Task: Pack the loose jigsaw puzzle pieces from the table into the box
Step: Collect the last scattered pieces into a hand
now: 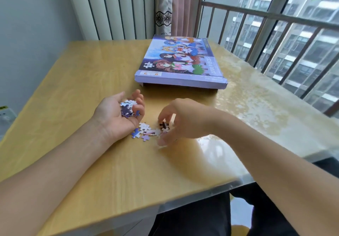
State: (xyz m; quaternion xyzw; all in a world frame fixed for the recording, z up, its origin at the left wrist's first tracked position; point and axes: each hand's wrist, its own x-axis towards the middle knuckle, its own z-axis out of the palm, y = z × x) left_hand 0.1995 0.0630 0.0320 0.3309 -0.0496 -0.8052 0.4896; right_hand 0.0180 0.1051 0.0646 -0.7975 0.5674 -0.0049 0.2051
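- Right hand (180, 121): palm down over the surface (88, 74), fingers (162, 142) curled narrow around a few loose pieces at the right end of the scatter. A dark piece (163, 125) sits right under the fingertips; can't tell if it's pinched or just touched, there's motion blur.
- Loose pieces (146, 131): small cluster flat on the surface between the two hands, left of the right fingers and just below the heel of the left palm. White, purple and blue colours.
- Left hand (117, 114): back resting on the surface, palm up, fingers (140, 101) cupped round a handful of pieces (127, 109) stacked in the palm.
- Box (180, 61): beyond both sets of fingers, well apart from them, toward the far right of the surface. Lid printed with cartoon figures and "1000 PIECES". Near edge looks slightly lifted, with a dark gap under it.
- Behind the box: curtain (172, 6) and a window with railing (266, 21), tower blocks outside.
- Left of the left fingers, at the frame edge: a wall socket (6, 115).
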